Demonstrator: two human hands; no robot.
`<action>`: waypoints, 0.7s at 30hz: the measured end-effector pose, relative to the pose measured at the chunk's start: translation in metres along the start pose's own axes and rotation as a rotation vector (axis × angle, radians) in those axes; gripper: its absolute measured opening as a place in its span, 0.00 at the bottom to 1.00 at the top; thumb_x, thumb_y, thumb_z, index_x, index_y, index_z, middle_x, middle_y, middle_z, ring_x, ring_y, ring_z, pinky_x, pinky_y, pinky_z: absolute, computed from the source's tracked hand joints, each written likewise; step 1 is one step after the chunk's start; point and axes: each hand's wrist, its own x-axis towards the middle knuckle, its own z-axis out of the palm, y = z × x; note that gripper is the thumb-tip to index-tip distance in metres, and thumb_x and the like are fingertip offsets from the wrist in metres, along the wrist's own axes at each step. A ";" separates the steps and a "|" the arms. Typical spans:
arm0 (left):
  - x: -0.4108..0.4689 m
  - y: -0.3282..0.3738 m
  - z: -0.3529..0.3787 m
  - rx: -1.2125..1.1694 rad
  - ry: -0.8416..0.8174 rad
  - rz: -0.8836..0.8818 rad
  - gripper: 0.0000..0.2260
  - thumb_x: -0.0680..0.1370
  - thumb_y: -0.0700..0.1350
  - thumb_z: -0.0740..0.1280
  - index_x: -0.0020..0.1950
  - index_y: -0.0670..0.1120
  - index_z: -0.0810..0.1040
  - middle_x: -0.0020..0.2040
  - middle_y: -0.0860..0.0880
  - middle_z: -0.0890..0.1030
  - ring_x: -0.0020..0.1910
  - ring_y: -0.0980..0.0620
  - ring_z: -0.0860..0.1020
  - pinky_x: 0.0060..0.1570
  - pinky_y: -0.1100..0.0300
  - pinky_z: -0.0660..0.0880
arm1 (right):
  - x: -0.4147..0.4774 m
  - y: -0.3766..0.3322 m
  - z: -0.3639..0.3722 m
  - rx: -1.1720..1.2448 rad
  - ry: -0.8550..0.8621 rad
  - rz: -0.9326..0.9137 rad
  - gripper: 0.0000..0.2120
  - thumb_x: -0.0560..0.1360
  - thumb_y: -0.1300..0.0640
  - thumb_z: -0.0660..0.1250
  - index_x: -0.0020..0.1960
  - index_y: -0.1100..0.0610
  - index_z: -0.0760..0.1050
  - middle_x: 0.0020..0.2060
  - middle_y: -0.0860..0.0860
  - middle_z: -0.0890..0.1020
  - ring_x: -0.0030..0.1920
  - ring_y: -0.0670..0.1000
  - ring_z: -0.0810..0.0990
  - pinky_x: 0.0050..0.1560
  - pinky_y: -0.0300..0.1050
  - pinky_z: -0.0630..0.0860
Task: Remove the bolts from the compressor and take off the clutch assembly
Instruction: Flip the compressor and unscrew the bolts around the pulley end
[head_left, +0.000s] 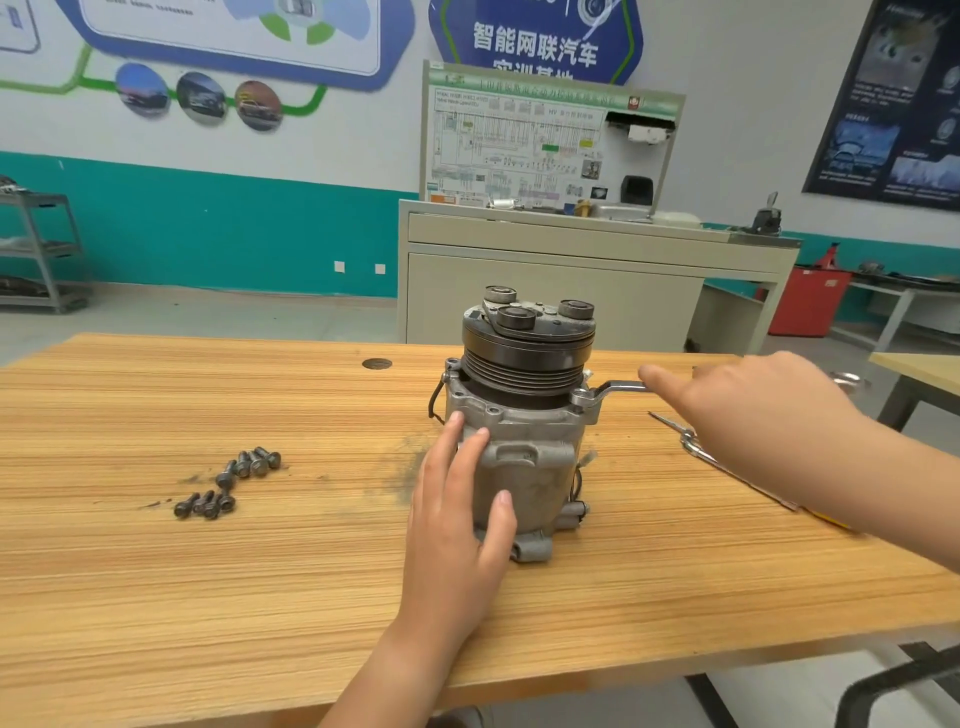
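Wooden table (208, 597). Thin metal tool (691, 441), maybe pliers, just nearside of right fingers (670, 384). Cream cabinet (545, 291) well beyond.

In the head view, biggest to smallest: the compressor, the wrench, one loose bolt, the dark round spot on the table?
1. Compressor, by far.
2. Wrench, though the right hand hides part of it.
3. Dark round spot and one bolt look alike; not ranked.
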 end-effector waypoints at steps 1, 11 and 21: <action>0.000 0.000 0.000 -0.002 -0.002 -0.003 0.21 0.75 0.53 0.56 0.68 0.60 0.58 0.72 0.66 0.53 0.72 0.67 0.52 0.66 0.76 0.49 | 0.004 0.002 0.008 0.021 0.044 0.009 0.25 0.76 0.65 0.56 0.69 0.50 0.55 0.33 0.45 0.70 0.29 0.48 0.66 0.24 0.40 0.58; 0.000 -0.004 -0.002 0.006 -0.011 -0.014 0.21 0.75 0.54 0.55 0.68 0.61 0.62 0.73 0.66 0.47 0.73 0.62 0.52 0.67 0.60 0.57 | 0.057 -0.020 0.065 0.440 0.721 0.022 0.12 0.62 0.77 0.72 0.42 0.66 0.80 0.37 0.59 0.84 0.34 0.57 0.82 0.39 0.54 0.79; 0.000 -0.005 0.001 0.003 0.003 -0.013 0.21 0.75 0.54 0.55 0.68 0.60 0.60 0.73 0.63 0.47 0.75 0.53 0.55 0.68 0.56 0.59 | -0.021 -0.005 0.019 0.772 0.317 0.228 0.23 0.78 0.53 0.55 0.73 0.47 0.61 0.28 0.51 0.76 0.29 0.56 0.73 0.31 0.49 0.71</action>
